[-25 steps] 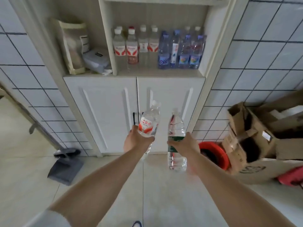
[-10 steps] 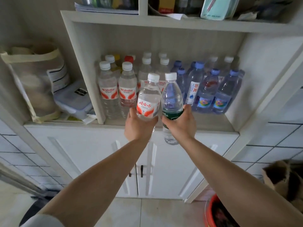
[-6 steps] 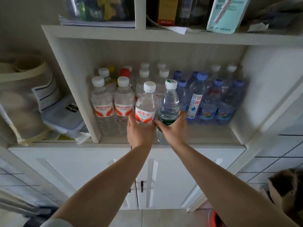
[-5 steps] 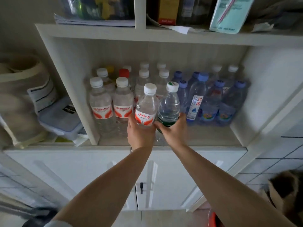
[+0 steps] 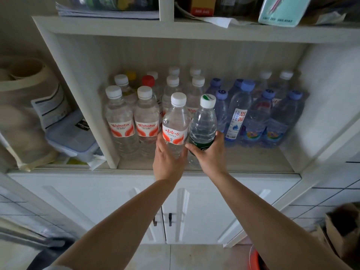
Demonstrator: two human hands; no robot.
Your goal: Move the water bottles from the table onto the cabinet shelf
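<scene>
My left hand grips a clear bottle with a red-and-white label and a white cap. My right hand grips a clear bottle with a green label and a white-green cap. Both bottles stand upright side by side over the front of the cabinet shelf. I cannot tell whether their bases touch the shelf. Behind them stand several red-labelled bottles on the left and several blue bottles on the right.
A vertical divider bounds the bottle bay on the left; beyond it lie a plastic box and a bag. An upper shelf carries papers and boxes. White cabinet doors are below. A red bucket and cardboard sit at lower right.
I have come up to the cabinet and lifted both bottles from waist height to shelf level. In the last half second they sank slightly toward the shelf front.
</scene>
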